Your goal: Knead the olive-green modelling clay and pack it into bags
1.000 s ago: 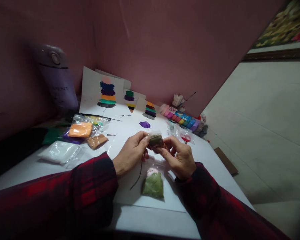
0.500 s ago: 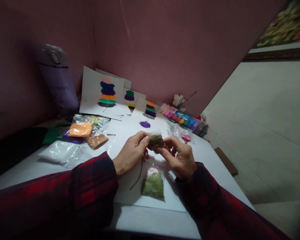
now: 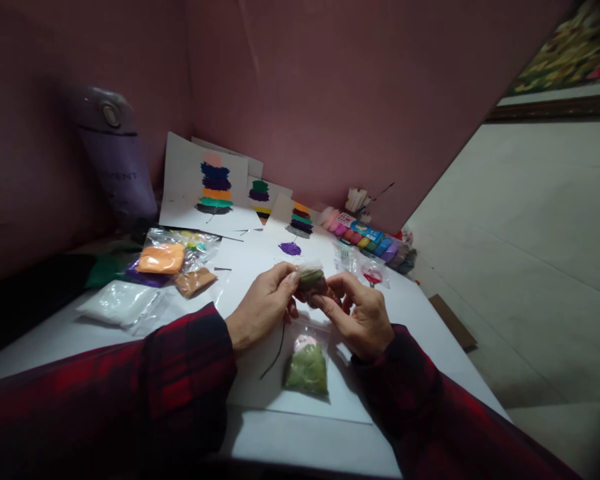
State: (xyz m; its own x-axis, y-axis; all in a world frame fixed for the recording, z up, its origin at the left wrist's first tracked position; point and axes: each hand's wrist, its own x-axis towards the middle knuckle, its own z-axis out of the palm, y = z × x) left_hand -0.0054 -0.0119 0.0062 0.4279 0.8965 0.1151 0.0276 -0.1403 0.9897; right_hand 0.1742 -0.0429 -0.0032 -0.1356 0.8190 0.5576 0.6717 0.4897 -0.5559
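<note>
Between my two hands is a small clear plastic bag (image 3: 311, 275) of olive-green clay. My left hand (image 3: 266, 301) pinches its left side with thumb and fingers. Closed on the right and lower side of that bag is my right hand (image 3: 361, 313); some of its fingertips are hidden behind it. Just below, a second clear zip bag (image 3: 307, 370) with green clay and a bit of pink lies flat on a white paper sheet (image 3: 253, 390). A thin dark line (image 3: 276, 357) runs down the sheet below my left hand.
Clay packets in orange (image 3: 161, 259), brown (image 3: 195, 283) and white (image 3: 117, 303) lie at left, before a purple bottle (image 3: 113, 157). Painted papers (image 3: 180, 180) lean on the wall. A multicoloured clay pack (image 3: 363, 233) and red scissors (image 3: 373, 277) lie at back right.
Almost nothing differs. Both hands keep the same grip on the bag, which has shifted at most very slightly between the fingers.
</note>
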